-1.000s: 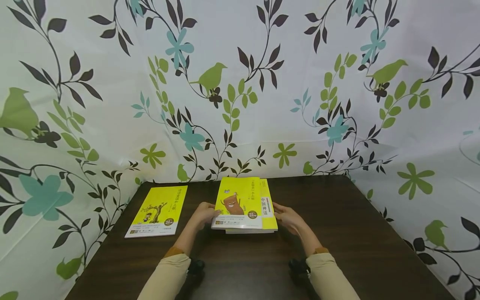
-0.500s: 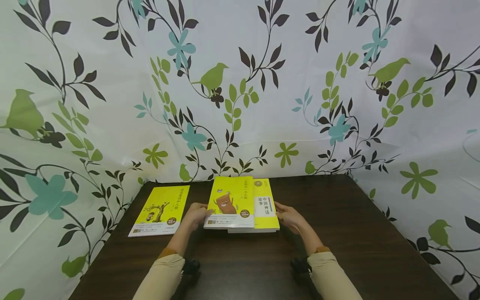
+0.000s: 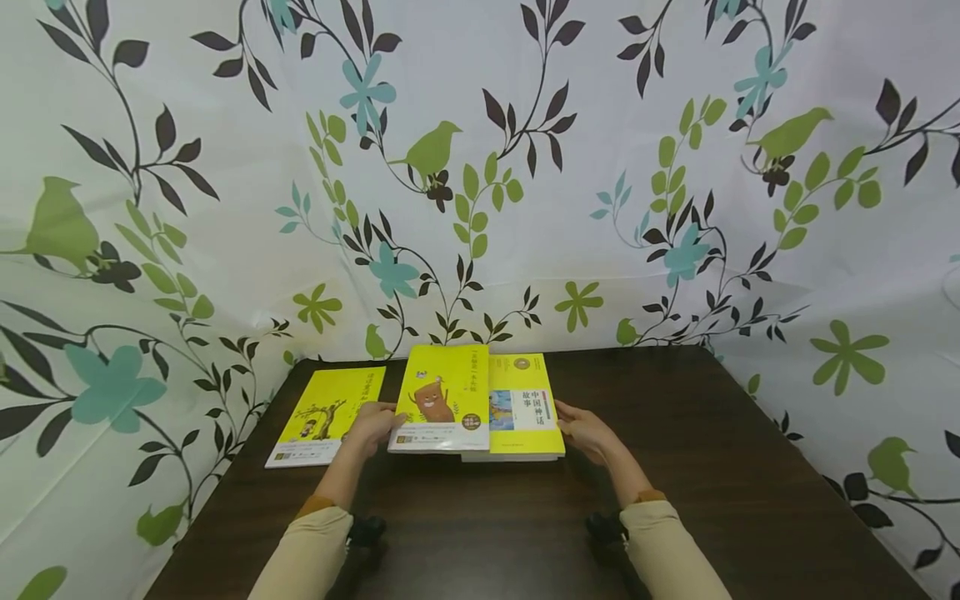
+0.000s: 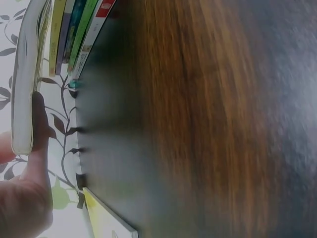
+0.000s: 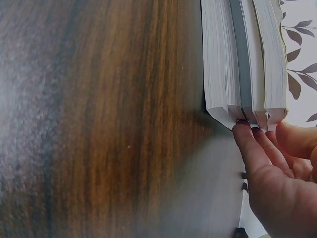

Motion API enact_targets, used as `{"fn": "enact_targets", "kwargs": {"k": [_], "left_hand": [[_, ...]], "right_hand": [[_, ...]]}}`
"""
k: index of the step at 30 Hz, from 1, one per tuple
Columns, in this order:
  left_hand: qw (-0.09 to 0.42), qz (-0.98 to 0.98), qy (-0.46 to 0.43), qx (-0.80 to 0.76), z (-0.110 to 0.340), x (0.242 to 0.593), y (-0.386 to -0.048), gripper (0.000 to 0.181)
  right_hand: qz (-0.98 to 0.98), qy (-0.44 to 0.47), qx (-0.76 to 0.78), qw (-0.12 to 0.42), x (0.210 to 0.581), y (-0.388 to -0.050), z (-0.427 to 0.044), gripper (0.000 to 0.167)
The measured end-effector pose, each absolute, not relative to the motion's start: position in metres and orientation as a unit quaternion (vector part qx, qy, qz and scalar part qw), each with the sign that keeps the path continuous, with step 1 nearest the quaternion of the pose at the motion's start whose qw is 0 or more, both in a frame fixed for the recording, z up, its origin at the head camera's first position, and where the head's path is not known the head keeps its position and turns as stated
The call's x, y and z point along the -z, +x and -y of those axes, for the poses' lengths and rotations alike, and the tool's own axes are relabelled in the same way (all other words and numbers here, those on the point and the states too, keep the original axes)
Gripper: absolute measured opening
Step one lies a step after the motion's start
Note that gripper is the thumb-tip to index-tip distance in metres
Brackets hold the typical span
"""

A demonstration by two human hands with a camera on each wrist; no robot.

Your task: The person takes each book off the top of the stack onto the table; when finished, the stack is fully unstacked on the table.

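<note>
your left hand [image 3: 372, 427] pinches the left edge of the smiling-character book [image 3: 442, 404], fingers [image 4: 39, 166] below and thumb [image 4: 6, 148] above, with only a small gap the width of its pages; the book overhangs the left side of the pile [image 3: 525, 375] and sits clear of the tabletop [image 3: 480, 533]. your right hand [image 3: 588, 429] has its fingers fairly straight, tips against the pile's right side, gripping nothing that you can clearly make out. held by one edge, the soft book could sag or twist and slip if your pinch loosens. its underside may also drag the white-labelled book below along, fanning the pile, should those right fingers ease off. keep it high, too: the tree-picture book [image 3: 322, 417] lies just left, and a low pass could nudge it.
</note>
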State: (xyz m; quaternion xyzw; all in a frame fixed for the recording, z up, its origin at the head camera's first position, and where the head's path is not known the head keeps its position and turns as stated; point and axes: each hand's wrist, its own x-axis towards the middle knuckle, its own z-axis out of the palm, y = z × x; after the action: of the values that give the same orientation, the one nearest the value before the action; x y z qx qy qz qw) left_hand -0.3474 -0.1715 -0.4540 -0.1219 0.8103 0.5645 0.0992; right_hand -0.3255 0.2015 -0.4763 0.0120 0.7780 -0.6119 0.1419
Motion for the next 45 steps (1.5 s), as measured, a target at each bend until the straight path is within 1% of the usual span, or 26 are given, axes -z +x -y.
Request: {"fn": "enact_targets", "kwargs": {"k": [13,22,29,37,45], "left_hand": [[0.091,-0.814,-0.116,-0.562,0.188,0.455,-0.347,0.047],[0.084,-0.811,-0.145,-0.56,0.197,0.456,-0.345,0.046],[0.083,-0.799,-0.167,-0.572,0.207,0.457,-0.345,0.041],[0.087,-0.812,-0.188,-0.545,0.217,0.466,-0.349,0.048],[0.09,-0.81,-0.2,-0.544,0.221,0.476,-0.351,0.05]], "right_hand": [[-0.77,0.016,0.621,0.144,0.477,-0.329,-0.203,0.057],[-0.771,0.009,0.62,0.147,0.479,-0.328,-0.203,0.058],[-0.772,0.016,0.618,0.148,0.477,-0.328,-0.203,0.058],[-0.773,0.021,0.617,0.145,0.476,-0.328,-0.203,0.058],[-0.768,0.02,0.624,0.142,0.477,-0.328,-0.202,0.057]]}}
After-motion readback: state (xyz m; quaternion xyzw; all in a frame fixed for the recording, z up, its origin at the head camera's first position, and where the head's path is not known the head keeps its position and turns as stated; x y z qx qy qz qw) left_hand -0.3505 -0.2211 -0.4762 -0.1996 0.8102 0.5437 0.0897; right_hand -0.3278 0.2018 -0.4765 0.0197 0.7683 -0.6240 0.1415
